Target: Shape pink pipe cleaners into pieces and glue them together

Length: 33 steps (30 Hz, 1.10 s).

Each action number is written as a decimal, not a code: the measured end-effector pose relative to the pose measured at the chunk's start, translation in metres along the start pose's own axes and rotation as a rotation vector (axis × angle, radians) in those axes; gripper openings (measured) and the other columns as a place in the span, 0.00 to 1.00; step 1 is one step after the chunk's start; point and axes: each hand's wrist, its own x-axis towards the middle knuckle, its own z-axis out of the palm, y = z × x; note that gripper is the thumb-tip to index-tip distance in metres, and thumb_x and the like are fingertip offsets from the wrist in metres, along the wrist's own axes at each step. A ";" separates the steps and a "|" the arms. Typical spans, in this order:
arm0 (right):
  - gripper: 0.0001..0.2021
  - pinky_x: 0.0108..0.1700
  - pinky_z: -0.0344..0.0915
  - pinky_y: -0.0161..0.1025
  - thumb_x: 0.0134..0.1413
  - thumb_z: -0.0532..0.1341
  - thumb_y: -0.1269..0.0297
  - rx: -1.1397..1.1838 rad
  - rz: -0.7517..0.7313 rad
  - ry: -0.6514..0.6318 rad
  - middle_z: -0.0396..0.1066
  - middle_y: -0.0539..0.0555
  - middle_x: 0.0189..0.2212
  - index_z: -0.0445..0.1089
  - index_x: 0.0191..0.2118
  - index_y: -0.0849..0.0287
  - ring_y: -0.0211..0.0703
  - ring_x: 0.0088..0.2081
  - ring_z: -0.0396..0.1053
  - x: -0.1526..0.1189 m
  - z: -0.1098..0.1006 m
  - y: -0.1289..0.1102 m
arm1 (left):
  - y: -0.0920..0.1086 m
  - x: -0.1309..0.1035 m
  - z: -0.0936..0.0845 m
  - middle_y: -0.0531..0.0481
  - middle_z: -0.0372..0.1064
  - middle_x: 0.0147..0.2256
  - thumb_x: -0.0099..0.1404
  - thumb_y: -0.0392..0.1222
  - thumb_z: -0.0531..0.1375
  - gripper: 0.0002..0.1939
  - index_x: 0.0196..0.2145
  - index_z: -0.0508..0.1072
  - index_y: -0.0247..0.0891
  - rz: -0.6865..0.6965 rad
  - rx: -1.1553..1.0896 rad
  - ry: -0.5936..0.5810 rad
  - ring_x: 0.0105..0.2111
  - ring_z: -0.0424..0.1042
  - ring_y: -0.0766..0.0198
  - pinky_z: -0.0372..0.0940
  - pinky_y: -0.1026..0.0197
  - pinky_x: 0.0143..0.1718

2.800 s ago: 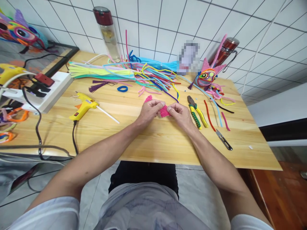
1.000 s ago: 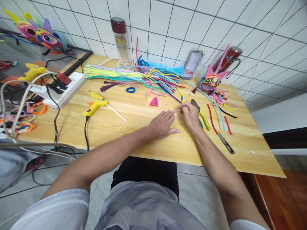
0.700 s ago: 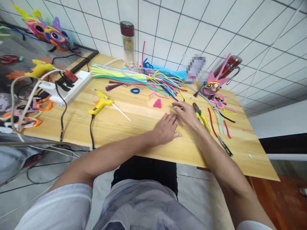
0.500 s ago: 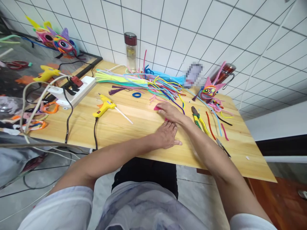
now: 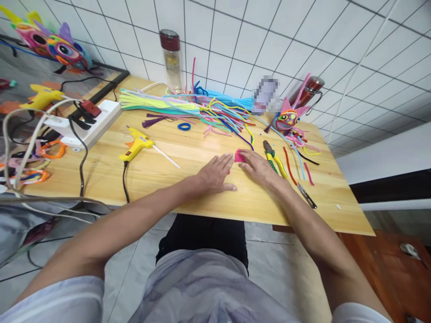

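Observation:
A small bright pink ribbed piece (image 5: 239, 155) lies on the wooden table between my hands. My left hand (image 5: 215, 174) is flat beside its left edge, fingers stretched out and thumb pointing right; a bit of pink shows under it. My right hand (image 5: 258, 168) rests at the pink piece's right side, fingertips on its edge and fingers spread slightly. Green-and-yellow pliers (image 5: 275, 160) lie just beyond my right hand. Left of my left hand is a yellow glue gun (image 5: 139, 144) with a white stick in its back.
Colourful fuzzy stems (image 5: 161, 102) pile along the back, near a glass bottle (image 5: 172, 63). A blue ring (image 5: 184, 126) lies before them. A white power strip (image 5: 97, 123) with cables is at left. Snips (image 5: 307, 195), loose stems and a colourful eared figure (image 5: 288, 119) are at right.
My hands have moved apart from their overlapping position; the left is now further left and the right further right. More of the pink piece shows. The view has shifted slightly.

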 end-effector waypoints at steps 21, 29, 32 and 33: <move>0.46 0.79 0.43 0.63 0.70 0.53 0.38 -0.058 -0.045 -0.148 0.40 0.69 0.80 0.46 0.79 0.67 0.60 0.81 0.38 0.003 0.035 -0.002 | -0.013 0.031 0.000 0.23 0.42 0.76 0.70 0.74 0.55 0.58 0.76 0.50 0.20 -0.045 0.065 -0.049 0.78 0.44 0.39 0.42 0.38 0.78; 0.51 0.78 0.42 0.67 0.68 0.54 0.35 -0.025 -0.014 -0.110 0.35 0.72 0.80 0.39 0.80 0.68 0.64 0.81 0.35 0.002 0.030 -0.003 | -0.009 0.023 -0.004 0.23 0.40 0.77 0.69 0.73 0.56 0.58 0.77 0.48 0.22 -0.091 0.080 0.039 0.79 0.43 0.39 0.41 0.36 0.77; 0.51 0.79 0.40 0.66 0.68 0.53 0.34 -0.044 0.034 -0.084 0.35 0.74 0.80 0.42 0.80 0.70 0.65 0.81 0.34 0.006 0.032 -0.006 | -0.007 0.019 0.001 0.23 0.41 0.77 0.69 0.74 0.56 0.58 0.76 0.51 0.22 -0.127 0.093 0.093 0.78 0.44 0.38 0.41 0.36 0.77; 0.51 0.79 0.40 0.66 0.68 0.52 0.33 -0.050 0.058 -0.089 0.36 0.74 0.80 0.43 0.79 0.71 0.66 0.81 0.35 0.008 0.033 -0.007 | -0.006 0.018 0.003 0.23 0.42 0.77 0.69 0.74 0.55 0.57 0.76 0.52 0.21 -0.132 0.093 0.088 0.78 0.45 0.38 0.41 0.36 0.77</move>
